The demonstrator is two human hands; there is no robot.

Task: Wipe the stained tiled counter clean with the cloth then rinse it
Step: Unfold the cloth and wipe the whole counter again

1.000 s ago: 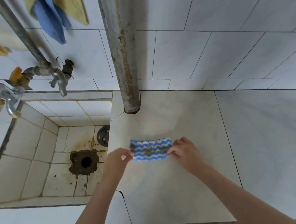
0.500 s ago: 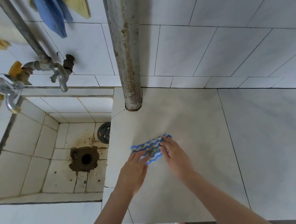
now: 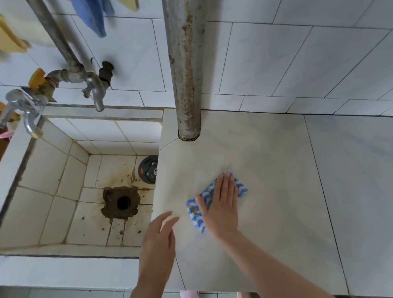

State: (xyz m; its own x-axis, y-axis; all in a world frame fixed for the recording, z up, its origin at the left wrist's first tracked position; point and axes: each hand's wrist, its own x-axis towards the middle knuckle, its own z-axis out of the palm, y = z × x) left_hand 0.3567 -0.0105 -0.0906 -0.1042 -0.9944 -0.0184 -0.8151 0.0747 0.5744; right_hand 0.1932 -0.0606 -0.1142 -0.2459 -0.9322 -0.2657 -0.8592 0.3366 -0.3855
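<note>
Left hand (image 3: 160,231): nearest, over the counter's left edge, fingers loosely straight and slightly apart, holding nothing; you cannot tell if it touches the tile. Right hand (image 3: 220,205): flat on the blue-and-white cloth (image 3: 194,211), fingers straight and close together, thumb out. The cloth lies on the yellowed counter (image 3: 275,226), near the sink side. Press through the whole palm and overlap your strokes, working toward the pipe (image 3: 187,75). Beyond, the sink (image 3: 51,173) and tap (image 3: 94,89) serve for rinsing.
</note>
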